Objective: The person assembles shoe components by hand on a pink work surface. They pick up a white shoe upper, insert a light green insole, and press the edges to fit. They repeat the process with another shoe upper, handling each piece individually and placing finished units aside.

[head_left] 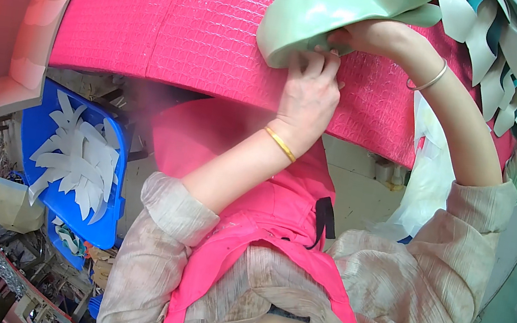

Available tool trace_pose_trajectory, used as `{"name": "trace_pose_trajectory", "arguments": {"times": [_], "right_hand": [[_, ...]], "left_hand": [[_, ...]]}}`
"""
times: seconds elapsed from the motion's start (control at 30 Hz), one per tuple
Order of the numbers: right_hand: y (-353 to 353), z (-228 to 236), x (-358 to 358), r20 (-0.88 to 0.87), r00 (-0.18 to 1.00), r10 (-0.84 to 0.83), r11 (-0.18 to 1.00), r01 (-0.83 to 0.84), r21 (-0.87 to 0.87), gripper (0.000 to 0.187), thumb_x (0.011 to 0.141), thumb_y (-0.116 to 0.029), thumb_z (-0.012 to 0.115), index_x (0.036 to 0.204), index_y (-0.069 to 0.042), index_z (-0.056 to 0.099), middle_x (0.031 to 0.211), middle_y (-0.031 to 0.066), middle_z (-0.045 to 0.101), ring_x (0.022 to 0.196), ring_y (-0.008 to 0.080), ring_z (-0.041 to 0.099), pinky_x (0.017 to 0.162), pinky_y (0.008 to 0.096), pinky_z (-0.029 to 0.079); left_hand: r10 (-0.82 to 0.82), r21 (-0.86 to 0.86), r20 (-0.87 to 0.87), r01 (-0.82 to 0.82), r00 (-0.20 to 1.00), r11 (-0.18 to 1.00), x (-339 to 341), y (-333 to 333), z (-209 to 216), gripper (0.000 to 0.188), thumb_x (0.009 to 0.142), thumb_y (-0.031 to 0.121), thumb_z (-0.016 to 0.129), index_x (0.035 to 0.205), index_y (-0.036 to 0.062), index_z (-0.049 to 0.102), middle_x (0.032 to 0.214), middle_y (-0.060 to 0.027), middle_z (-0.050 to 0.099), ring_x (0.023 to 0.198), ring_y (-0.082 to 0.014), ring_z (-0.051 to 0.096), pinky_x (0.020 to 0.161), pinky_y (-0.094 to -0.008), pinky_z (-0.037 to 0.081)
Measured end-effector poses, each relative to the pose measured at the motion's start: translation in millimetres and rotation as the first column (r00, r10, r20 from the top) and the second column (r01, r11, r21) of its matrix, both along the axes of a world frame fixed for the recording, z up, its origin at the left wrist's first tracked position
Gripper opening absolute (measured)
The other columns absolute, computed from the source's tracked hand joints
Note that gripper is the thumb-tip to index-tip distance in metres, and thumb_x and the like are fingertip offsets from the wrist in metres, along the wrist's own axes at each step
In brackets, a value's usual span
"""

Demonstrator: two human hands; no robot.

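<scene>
Over the pink tabletop (112,16), the left grip (313,82) is holding the near edge of a curved pale-green piece (319,12), while the right grip (363,35) is reaching under its fold, partly hidden, so I cannot tell how closed it is. White offcuts (80,153) are lying in a blue bin (82,227) at lower left.
</scene>
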State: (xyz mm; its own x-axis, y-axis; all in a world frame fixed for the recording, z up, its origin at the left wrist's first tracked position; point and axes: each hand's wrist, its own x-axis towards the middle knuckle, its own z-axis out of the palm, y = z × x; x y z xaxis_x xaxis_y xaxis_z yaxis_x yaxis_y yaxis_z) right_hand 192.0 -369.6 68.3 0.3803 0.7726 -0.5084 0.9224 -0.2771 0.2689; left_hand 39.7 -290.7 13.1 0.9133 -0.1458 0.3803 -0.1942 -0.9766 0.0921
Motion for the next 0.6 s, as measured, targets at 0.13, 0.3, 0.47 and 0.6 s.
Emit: {"name": "trace_pose_trajectory", "arguments": {"times": [0.13, 0.3, 0.47, 0.6], "right_hand": [[-4, 1, 1, 0.033, 0.999, -0.024, 0.999, 0.025, -0.025, 0.032, 0.093, -0.036, 0.035, 0.11, -0.012, 0.048, 0.109, 0.0035, 0.051, 0.101, 0.0126, 0.046, 0.089, 0.0284, 0.036], [-9, -14, 0, 0.215, 0.97, 0.11, 0.993, -0.116, 0.018, 0.028, 0.088, -0.03, 0.046, 0.106, -0.01, 0.053, 0.104, 0.0049, 0.058, 0.095, 0.0161, 0.052, 0.086, 0.0293, 0.04], [-22, -32, 5, -0.003, 0.997, 0.075, 0.804, -0.059, 0.591, 0.018, 0.08, -0.015, 0.055, 0.095, -0.007, 0.061, 0.093, 0.0082, 0.063, 0.081, 0.0214, 0.06, 0.076, 0.0313, 0.047], [-18, -22, -18, 0.088, 0.992, -0.085, 0.771, 0.009, 0.636, 0.023, 0.072, -0.01, 0.058, 0.094, -0.005, 0.061, 0.097, 0.011, 0.061, 0.089, 0.0245, 0.06, 0.077, 0.0332, 0.048]], "left_hand": [[-0.035, -0.09, 0.02, 0.037, 0.999, 0.995, 2, 5, -5, 0.047, 0.076, 0.022, 0.06, 0.115, -0.0033, 0.05, 0.109, -0.0137, 0.05, 0.095, -0.0263, 0.048, 0.09, -0.0375, 0.039], [-0.016, -0.065, -0.023, 0.014, 1.0, 0.998, 3, -1, -4, 0.047, 0.077, 0.022, 0.06, 0.115, -0.0031, 0.049, 0.114, -0.0146, 0.048, 0.1, -0.0276, 0.046, 0.091, -0.0422, 0.039], [0.007, -0.13, -0.024, -0.01, 1.0, 0.991, 2, 1, -1, 0.051, 0.077, 0.024, 0.06, 0.118, -0.0031, 0.046, 0.118, -0.0162, 0.047, 0.109, -0.0323, 0.044, 0.092, -0.0445, 0.039], [0.039, -0.025, -0.05, -0.041, 0.998, 0.999, 6, 0, 2, 0.051, 0.076, 0.024, 0.06, 0.118, -0.0026, 0.047, 0.113, -0.0177, 0.051, 0.108, -0.0318, 0.046, 0.09, -0.042, 0.04]]}}
